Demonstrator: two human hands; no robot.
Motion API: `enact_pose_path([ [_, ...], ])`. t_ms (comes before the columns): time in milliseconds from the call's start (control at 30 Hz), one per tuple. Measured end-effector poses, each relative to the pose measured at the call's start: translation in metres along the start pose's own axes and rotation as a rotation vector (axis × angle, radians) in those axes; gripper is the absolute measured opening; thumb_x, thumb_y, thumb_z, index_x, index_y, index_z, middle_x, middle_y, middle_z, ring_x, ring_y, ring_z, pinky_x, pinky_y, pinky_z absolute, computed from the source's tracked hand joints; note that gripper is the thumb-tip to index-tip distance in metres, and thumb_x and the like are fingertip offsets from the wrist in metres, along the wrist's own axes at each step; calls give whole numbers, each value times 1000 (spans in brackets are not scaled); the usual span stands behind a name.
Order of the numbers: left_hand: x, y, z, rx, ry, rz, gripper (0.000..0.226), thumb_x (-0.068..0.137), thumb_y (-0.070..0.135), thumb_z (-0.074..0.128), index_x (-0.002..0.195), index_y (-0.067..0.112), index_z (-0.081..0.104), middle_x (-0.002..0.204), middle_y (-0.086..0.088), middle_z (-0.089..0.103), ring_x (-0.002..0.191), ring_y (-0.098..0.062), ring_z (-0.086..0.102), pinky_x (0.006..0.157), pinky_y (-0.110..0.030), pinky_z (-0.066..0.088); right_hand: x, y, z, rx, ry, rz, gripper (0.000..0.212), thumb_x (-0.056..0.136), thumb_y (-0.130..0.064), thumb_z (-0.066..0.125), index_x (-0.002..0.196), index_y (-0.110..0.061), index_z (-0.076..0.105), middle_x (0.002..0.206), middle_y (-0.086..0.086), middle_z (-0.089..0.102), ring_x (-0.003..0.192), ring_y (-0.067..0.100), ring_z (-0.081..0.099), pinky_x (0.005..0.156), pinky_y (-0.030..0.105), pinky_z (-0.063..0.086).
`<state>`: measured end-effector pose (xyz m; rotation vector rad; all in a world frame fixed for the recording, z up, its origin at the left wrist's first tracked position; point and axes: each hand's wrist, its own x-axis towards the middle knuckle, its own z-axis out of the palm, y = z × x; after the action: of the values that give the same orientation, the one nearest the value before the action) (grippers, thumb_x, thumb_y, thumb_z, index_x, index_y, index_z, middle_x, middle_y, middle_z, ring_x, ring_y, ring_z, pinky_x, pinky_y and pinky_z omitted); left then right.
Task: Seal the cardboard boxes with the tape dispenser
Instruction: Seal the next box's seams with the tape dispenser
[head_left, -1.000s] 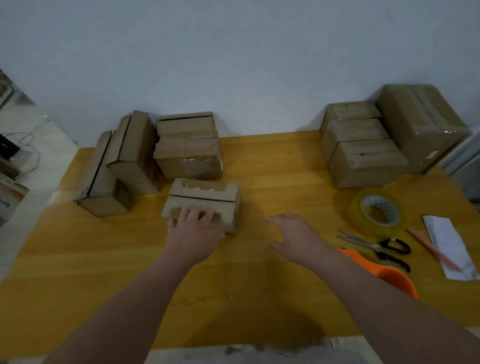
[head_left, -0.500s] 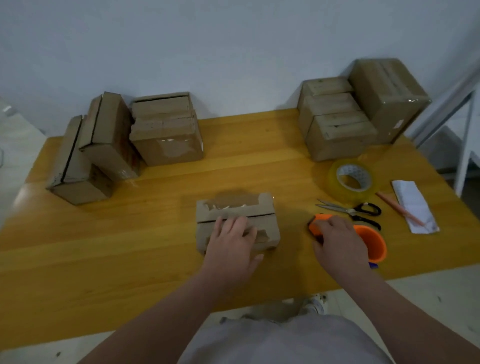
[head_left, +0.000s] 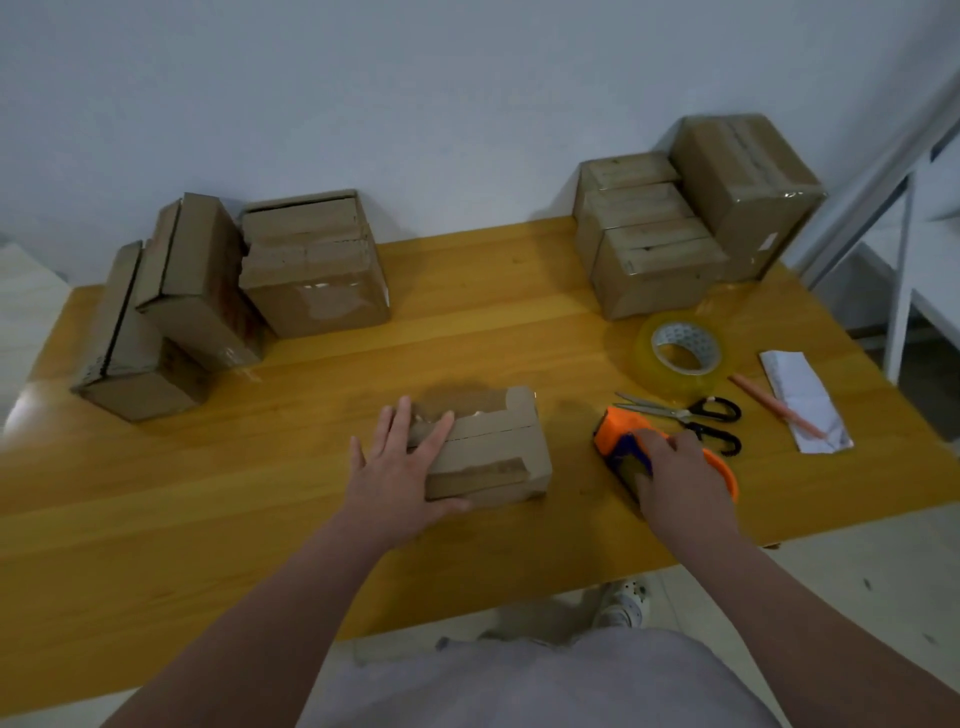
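Fingers (head_left: 399, 423) of the left hand (head_left: 400, 478) are straight and spread, flat on the left end of the small cardboard box (head_left: 493, 457), thumb along its near face. Right hand (head_left: 680, 483) has its fingers curled over the orange tape dispenser (head_left: 615, 434). The dispenser sits on the wooden table (head_left: 260, 493) just right of the box, not touching it.

Step as I read it: lift the dispenser and tape the top seam. To do it well:
- Press the flaps flush first. The far flap stands up with a torn edge, and the seam looks open.
- Left palm pins the box but stays off the seam line. The box looks light and will likely slide otherwise.
- Start the tape down one end face, pull straight along the seam, go down the other end, then tear on the blade.

Contents: something pale shows in the gap under the raised flap, can't tell what.

Beyond the dispenser are black-handled scissors (head_left: 691, 415), a pencil (head_left: 774, 405) and folded white paper (head_left: 805, 400). A clear tape roll (head_left: 678, 351) lies further back.

Far left: two leaning boxes (head_left: 192, 280) tipped on edge, then the left box group (head_left: 317, 296), its front face showing glossy tape. Far right by the wall: a row of three small boxes (head_left: 654, 270) and a large taped box (head_left: 748, 192). All closed, contents hidden.
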<state>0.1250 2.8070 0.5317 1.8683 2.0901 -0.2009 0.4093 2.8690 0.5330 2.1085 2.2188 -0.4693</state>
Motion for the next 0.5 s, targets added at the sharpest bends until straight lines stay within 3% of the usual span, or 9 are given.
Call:
enact_pose_path([
  [67,0,-3,3,7,19,24,98,76,78,48,148,46,-11,157,-3,-24,146,-29,-18,116,-57,3,2,-8,-10,144,97,-54,46,95,-18,56,140,-23,48,126,11,48,101,27,57,77,33,47],
  [133,1,-6,4,10,36,41,97,75,79,47,148,48,-9,157,-3,-19,145,-32,-17,116,-57,3,6,-20,-25,360,206,-96,36,94,-17,59,131,-19,60,120,12,56,102,26,57,78,30,43],
  [267,4,-10,6,-35,39,54,99,72,80,51,147,51,-6,156,-1,-15,144,-37,-17,116,-56,4,10,-51,-60,586,317,-262,27,93,-19,62,119,-23,67,110,-2,60,85,8,58,72,20,42],
  [400,7,-10,7,-118,38,31,115,69,76,60,151,35,-9,157,1,-14,146,-34,-12,118,-52,11,13,-83,-89,875,167,-353,22,93,-19,61,105,-36,68,105,-15,65,85,6,62,69,23,52],
  [500,7,-10,7,-141,44,15,122,68,73,64,152,26,-11,158,2,-14,147,-32,-10,118,-50,12,20,-107,-89,1037,-32,-418,24,94,-11,60,92,-34,67,97,-14,66,79,1,63,64,21,52],
])
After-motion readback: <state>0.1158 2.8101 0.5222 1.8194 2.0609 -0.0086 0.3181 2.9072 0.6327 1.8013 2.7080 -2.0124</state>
